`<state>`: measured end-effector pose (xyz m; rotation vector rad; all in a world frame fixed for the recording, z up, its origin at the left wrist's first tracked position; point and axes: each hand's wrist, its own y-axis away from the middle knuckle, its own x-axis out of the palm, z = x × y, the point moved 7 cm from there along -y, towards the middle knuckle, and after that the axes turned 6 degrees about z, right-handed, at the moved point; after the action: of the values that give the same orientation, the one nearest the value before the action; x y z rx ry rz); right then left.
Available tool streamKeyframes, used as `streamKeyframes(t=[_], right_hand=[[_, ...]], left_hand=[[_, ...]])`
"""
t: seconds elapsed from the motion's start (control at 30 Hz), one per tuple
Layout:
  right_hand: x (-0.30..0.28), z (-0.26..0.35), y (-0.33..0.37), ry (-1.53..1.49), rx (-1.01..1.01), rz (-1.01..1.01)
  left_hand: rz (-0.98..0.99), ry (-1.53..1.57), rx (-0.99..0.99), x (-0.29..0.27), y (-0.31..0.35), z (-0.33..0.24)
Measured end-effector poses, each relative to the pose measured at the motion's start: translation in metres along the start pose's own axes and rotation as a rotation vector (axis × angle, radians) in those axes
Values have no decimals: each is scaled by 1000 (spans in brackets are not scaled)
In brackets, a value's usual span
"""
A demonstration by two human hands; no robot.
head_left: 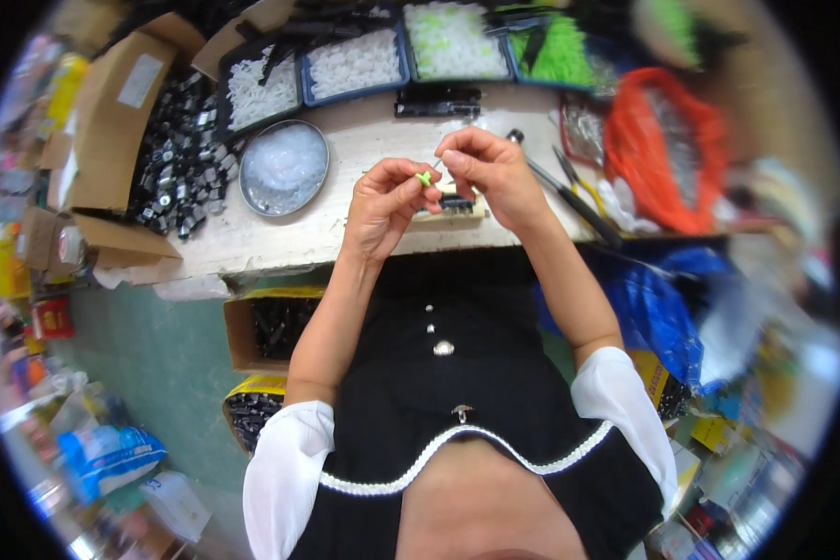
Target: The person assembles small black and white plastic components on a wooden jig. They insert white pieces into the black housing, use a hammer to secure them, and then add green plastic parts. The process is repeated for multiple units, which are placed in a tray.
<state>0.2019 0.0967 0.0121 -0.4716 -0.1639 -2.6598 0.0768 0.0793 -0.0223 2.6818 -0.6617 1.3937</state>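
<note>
My left hand (pixel 383 207) is closed on a small light-green plastic part (pixel 425 179), pinched between thumb and fingertips above the white workbench (pixel 336 233). Close on its right, my right hand (pixel 495 177) pinches a thin, pale, pin-like piece (pixel 438 161) near the green part. Whether the two pieces touch is too small to tell. Beneath the hands lies a pale block with black parts (pixel 457 205), half covered by the fingers. To the left of my left hand stands a round metal dish (pixel 325 177) of whitish, translucent jelly-like stuff.
Shallow bins of white (pixel 355 61) and green plastic parts (pixel 558 54) line the back. At left, dark metallic pieces (pixel 182 154) spill from a cardboard box (pixel 112 121). A black-handled tool (pixel 583 210), pliers (pixel 569 168) and an orange-red bag (pixel 625 140) lie at right.
</note>
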Motion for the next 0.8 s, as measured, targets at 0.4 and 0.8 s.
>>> streamKeyframes(t=[0.4,0.8], right_hand=[[5,-17,0,-55,45,-60],[2,-14,2,-156,14,-137]], left_hand=[[-88,-46,95,-1,2,2],[-74,-7,88,-1,2,4]])
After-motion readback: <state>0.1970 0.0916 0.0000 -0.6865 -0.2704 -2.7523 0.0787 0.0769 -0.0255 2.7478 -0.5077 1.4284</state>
